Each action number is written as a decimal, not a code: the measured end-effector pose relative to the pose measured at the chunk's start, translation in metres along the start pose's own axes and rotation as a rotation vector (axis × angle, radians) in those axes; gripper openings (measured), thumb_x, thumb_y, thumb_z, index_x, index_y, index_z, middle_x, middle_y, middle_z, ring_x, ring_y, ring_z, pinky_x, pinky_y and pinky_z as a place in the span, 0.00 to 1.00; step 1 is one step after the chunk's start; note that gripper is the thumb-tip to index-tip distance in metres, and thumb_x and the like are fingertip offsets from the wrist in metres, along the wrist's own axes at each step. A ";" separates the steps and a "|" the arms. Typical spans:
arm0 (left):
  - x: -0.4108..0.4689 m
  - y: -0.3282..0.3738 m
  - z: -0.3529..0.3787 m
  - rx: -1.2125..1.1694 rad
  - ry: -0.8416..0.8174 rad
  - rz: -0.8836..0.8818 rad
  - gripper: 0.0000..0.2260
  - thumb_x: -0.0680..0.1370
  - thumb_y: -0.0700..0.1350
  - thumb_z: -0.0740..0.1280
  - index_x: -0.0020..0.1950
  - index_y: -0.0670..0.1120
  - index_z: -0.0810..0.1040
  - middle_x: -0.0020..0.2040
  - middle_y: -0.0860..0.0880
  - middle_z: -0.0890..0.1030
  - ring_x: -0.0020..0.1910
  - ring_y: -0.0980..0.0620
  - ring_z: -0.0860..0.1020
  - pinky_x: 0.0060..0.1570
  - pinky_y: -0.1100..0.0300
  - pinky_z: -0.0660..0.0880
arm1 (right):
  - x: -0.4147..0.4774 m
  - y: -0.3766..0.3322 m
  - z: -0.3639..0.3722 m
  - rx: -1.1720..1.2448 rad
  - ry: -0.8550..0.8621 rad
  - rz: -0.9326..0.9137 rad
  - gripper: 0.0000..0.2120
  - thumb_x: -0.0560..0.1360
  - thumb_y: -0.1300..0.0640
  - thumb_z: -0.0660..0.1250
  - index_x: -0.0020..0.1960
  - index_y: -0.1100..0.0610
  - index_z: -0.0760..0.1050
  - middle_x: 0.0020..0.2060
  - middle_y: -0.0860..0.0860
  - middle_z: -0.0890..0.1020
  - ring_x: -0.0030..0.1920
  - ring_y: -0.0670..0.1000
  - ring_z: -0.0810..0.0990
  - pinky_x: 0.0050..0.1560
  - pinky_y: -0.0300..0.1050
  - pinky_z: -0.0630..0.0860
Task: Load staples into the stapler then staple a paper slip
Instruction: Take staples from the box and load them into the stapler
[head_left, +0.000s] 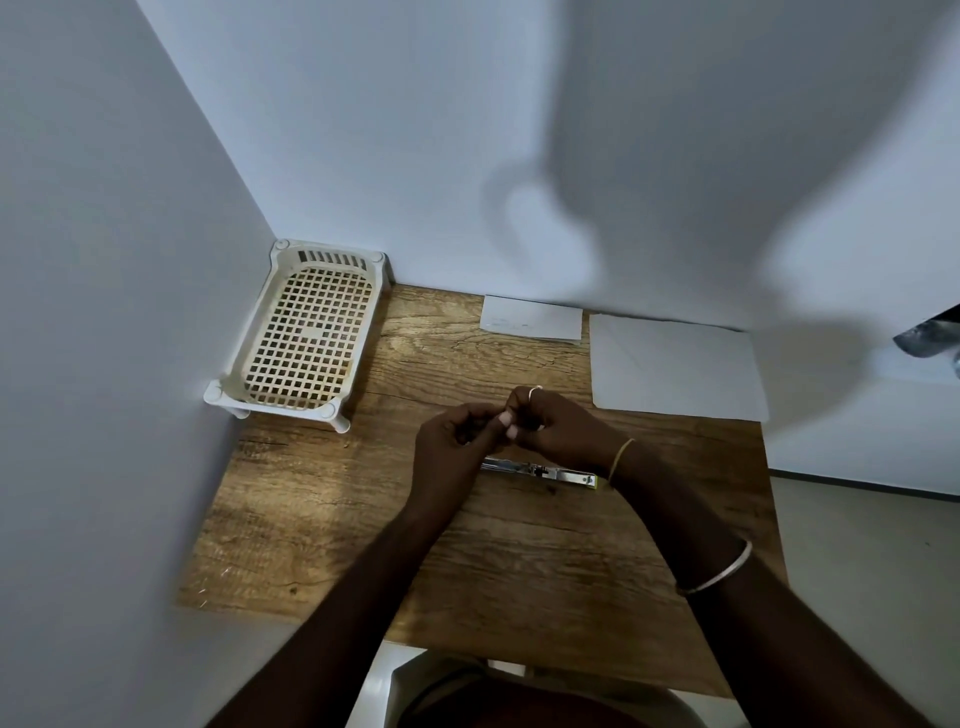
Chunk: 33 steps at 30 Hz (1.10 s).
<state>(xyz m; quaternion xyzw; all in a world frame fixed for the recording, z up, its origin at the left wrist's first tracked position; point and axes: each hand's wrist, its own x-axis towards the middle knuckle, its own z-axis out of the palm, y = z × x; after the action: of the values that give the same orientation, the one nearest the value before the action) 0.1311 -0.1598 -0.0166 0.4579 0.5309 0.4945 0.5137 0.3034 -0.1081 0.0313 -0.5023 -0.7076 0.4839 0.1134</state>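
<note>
Left hand (452, 441), right hand (558, 434): grip curled, fingertips meeting above stapler (540, 472); contents indiscernible. Paper slip (532, 318) writing illegible.

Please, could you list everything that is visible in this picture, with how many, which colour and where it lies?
table: 1, brown wood grain, against the white walls
basket: 1, cream plastic lattice, back left corner of the table
small paper: 1, white, back edge of the table
large paper: 1, white, back right, beside the small paper
stapler: 1, silver with a yellow-green end, flat on the table, partly under the hands
metal object: 1, grey, right edge, unclear what it is
ring: 1, pale, right hand
yellow band: 1, right wrist
silver bangle: 1, right forearm
left hand: fingers curled, meeting the other hand
right hand: fingers curled; what they hold is hidden
</note>
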 end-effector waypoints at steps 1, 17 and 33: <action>0.000 0.000 0.001 0.013 0.017 -0.010 0.06 0.78 0.49 0.75 0.53 0.51 0.87 0.43 0.49 0.89 0.43 0.49 0.87 0.44 0.54 0.85 | 0.000 0.000 0.001 -0.017 0.024 0.007 0.04 0.79 0.59 0.69 0.51 0.59 0.76 0.46 0.55 0.83 0.48 0.52 0.80 0.48 0.51 0.76; -0.001 -0.014 0.007 -0.028 0.155 -0.369 0.10 0.75 0.50 0.77 0.43 0.44 0.88 0.35 0.50 0.86 0.35 0.59 0.83 0.37 0.62 0.77 | -0.004 0.015 0.030 -0.515 0.398 -0.120 0.10 0.73 0.42 0.71 0.49 0.46 0.85 0.38 0.43 0.85 0.37 0.44 0.80 0.43 0.43 0.74; -0.007 -0.023 -0.013 0.303 0.259 -0.335 0.11 0.75 0.59 0.74 0.45 0.51 0.86 0.41 0.55 0.87 0.44 0.58 0.85 0.53 0.48 0.81 | -0.004 0.030 0.066 -0.635 0.248 0.220 0.15 0.73 0.39 0.69 0.57 0.40 0.83 0.58 0.42 0.81 0.62 0.51 0.72 0.58 0.51 0.64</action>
<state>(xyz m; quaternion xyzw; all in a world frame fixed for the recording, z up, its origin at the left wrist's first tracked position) 0.1195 -0.1699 -0.0395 0.3681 0.7288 0.3719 0.4417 0.2804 -0.1484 -0.0244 -0.6406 -0.7452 0.1847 -0.0162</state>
